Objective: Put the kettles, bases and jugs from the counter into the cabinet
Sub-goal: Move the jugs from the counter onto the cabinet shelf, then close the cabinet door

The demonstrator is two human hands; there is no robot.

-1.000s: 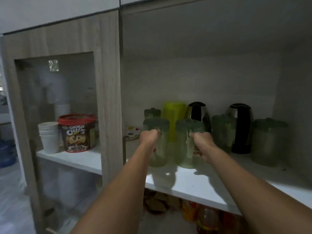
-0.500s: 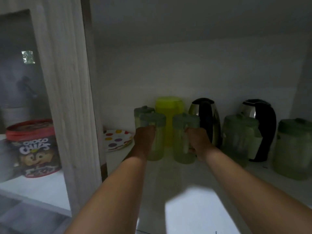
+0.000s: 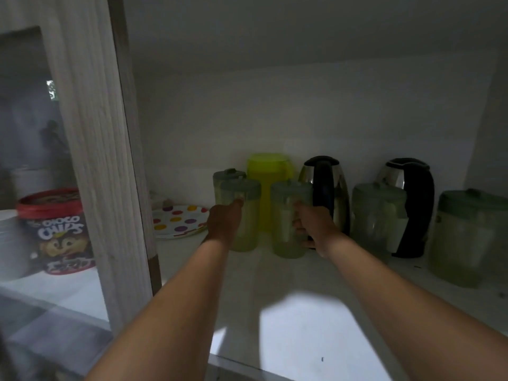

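Both my arms reach deep into the cabinet. My left hand [image 3: 224, 222] grips the handle of a pale green lidded jug [image 3: 247, 213] that stands on the white shelf [image 3: 316, 320]. My right hand [image 3: 316, 225] grips a second green jug [image 3: 286, 215] beside it. Behind them stand another green jug [image 3: 228, 174], a yellow jug [image 3: 268, 171] and a black and steel kettle [image 3: 327, 188]. Further right are a green jug [image 3: 376, 215], a second kettle [image 3: 412, 199] and one more green jug [image 3: 467, 237].
A polka-dot plate [image 3: 178, 221] lies at the shelf's left rear. The wooden door frame [image 3: 93, 149] stands just left of my left arm. Behind its glass sits a Choco Chips tub [image 3: 59, 229].
My head and arms moved forward into the cabinet, and both jugs travelled from the shelf's front edge back towards the rear row.
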